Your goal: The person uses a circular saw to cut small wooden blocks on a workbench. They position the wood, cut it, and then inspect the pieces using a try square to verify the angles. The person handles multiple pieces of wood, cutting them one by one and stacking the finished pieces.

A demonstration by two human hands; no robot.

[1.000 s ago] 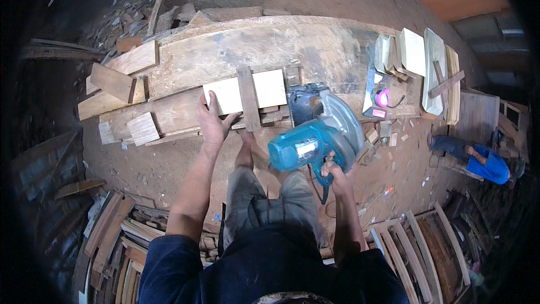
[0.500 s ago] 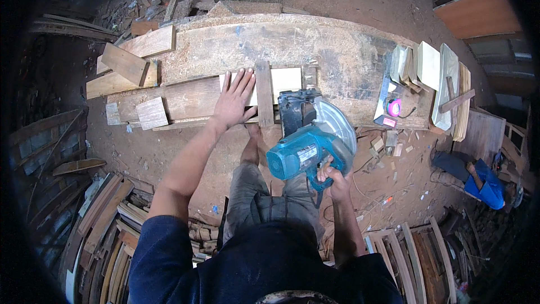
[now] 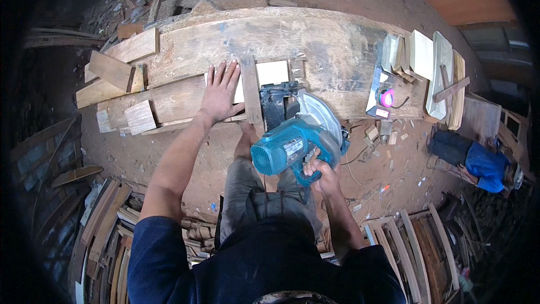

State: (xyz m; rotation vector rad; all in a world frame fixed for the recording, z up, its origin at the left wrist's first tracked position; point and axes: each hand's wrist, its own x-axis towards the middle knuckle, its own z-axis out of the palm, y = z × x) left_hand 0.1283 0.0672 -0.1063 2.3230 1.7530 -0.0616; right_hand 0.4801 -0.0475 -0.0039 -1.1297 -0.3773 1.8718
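Note:
My left hand lies flat with fingers spread, pressing on a pale board on the workbench. Just right of that hand, a darker wooden strip lies crosswise over the board. Wrapped round the rear handle of a teal circular saw is my right hand. The saw's black base plate sits at the bench's near edge, beside the strip and over the near part of the pale board. Its silver guard hides the blade.
At the bench's right end lie a pink tape measure and several stacked boards. Offcuts lie on its left end. A cord trails on the floor. At far right is another person in blue.
The whole view has shifted slightly, moving the bench left and up. The saw has come closer to the crosswise strip. My left hand stays on the board. The other person's posture has changed.

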